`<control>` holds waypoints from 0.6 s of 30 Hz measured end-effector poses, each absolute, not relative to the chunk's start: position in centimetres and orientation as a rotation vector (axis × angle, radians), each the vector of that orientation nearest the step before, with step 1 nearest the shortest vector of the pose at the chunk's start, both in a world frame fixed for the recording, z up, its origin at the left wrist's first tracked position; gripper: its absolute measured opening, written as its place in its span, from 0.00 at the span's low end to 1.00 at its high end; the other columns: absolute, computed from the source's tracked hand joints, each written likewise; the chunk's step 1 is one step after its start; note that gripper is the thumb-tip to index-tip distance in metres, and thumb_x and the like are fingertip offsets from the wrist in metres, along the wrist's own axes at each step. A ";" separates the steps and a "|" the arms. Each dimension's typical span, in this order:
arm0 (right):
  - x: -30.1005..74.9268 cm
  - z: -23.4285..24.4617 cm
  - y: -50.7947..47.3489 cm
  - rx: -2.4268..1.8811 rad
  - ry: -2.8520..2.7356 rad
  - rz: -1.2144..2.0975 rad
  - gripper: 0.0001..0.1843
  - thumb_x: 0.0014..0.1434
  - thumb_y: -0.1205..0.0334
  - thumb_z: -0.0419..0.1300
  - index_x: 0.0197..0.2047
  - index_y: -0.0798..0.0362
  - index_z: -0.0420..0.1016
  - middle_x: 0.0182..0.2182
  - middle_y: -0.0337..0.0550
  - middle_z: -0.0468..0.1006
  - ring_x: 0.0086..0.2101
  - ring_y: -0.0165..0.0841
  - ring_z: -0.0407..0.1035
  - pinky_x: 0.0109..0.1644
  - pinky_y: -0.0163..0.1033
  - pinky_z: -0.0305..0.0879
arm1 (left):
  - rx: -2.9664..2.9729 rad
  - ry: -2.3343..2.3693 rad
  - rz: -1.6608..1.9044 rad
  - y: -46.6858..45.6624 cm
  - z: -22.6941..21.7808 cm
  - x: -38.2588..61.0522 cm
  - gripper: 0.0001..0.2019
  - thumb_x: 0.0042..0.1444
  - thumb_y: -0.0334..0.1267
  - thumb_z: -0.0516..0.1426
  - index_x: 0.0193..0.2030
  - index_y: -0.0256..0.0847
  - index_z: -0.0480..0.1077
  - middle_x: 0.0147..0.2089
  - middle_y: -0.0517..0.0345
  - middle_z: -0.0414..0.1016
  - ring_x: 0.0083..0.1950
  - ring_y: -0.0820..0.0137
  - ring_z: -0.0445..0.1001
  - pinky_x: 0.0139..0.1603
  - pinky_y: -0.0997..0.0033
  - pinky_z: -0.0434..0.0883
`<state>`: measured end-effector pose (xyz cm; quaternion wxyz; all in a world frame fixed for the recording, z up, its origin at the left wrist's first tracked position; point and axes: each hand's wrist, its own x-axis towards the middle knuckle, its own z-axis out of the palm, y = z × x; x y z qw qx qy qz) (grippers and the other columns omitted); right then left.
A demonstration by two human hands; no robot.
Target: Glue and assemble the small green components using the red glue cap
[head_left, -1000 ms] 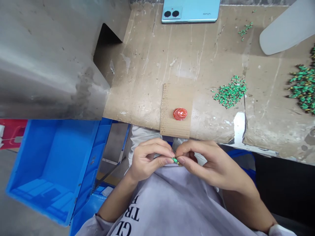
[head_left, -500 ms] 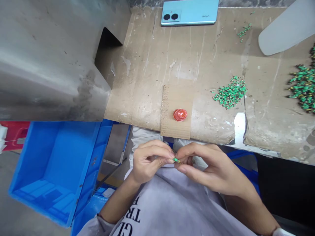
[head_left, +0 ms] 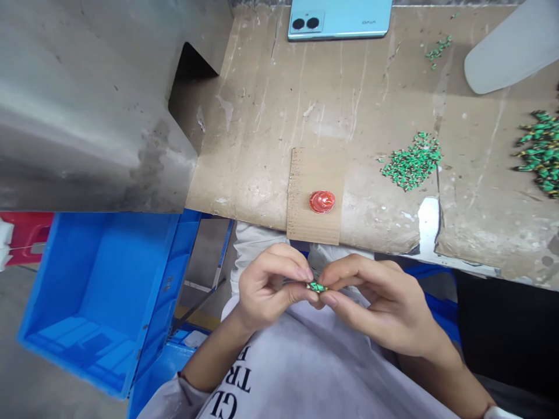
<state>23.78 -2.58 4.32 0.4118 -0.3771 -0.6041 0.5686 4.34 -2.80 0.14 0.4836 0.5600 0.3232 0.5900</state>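
Note:
Between my fingertips, just off the bench's front edge, is a small green piece with dark and yellowish ends (head_left: pixel 317 287). My left hand (head_left: pixel 273 286) pinches its left end between thumb and forefinger. The thumb and forefinger of my right hand (head_left: pixel 378 302) are closed on its right end. A round blob of glossy red paste (head_left: pixel 322 201) sits on a cardboard square (head_left: pixel 312 166) beyond my hands. To the right lies a pile of tiny green pieces (head_left: pixel 413 163). Larger green and dark pieces (head_left: pixel 541 154) are heaped at the far right.
A light blue phone (head_left: pixel 340 20) lies at the back of the cardboard-covered bench (head_left: pixel 253 145). A white container (head_left: pixel 510 55) and a few scattered green pieces (head_left: pixel 438 49) are at back right. A metal housing (head_left: pixel 96 105) stands left, above a blue crate (head_left: pixel 87 291).
The green piece shows more between my fingertips, and it lies more level. My right hand has shifted slightly right. The bench view has shifted a little.

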 end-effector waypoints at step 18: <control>24.3 3.7 -3.1 -0.782 -1.795 1.269 0.09 0.74 0.72 0.63 0.50 0.48 0.78 0.35 0.40 0.87 0.32 0.31 0.82 0.37 0.33 0.80 | 1.484 0.581 1.464 -2.4 0.1 3.6 0.04 0.68 0.26 0.66 0.44 0.38 0.79 0.33 0.54 0.83 0.33 0.69 0.83 0.34 0.73 0.80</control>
